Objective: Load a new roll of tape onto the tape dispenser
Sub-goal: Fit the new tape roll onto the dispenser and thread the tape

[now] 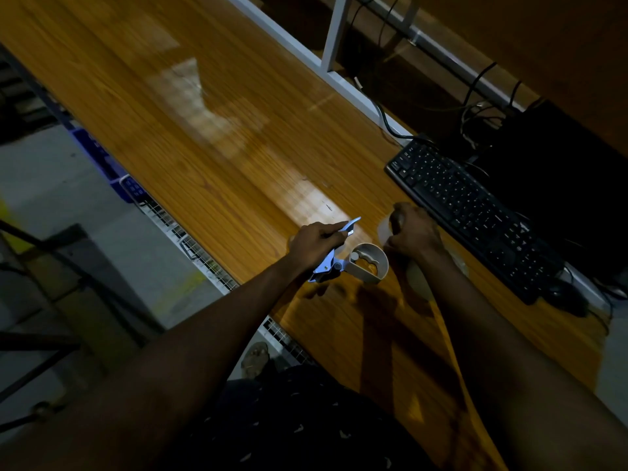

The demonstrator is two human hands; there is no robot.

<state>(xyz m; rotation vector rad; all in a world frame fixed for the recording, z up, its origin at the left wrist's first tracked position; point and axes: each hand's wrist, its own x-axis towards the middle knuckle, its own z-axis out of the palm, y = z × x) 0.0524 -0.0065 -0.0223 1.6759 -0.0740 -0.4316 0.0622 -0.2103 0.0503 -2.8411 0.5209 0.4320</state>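
Head view: tape dispenser [353, 256] in left hand [314, 241], blade end pointing away.

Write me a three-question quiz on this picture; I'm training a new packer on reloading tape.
1. True or false: the tape dispenser lies untouched on the wooden table.
2. Which hand grips the tape roll? A) left hand B) right hand C) neither
3. Fill in: the black ______ lies on the table beyond the right hand.

Key: 1 false, the left hand holds it by the handle, its spool hub empty. 2 B. 3 keyboard.
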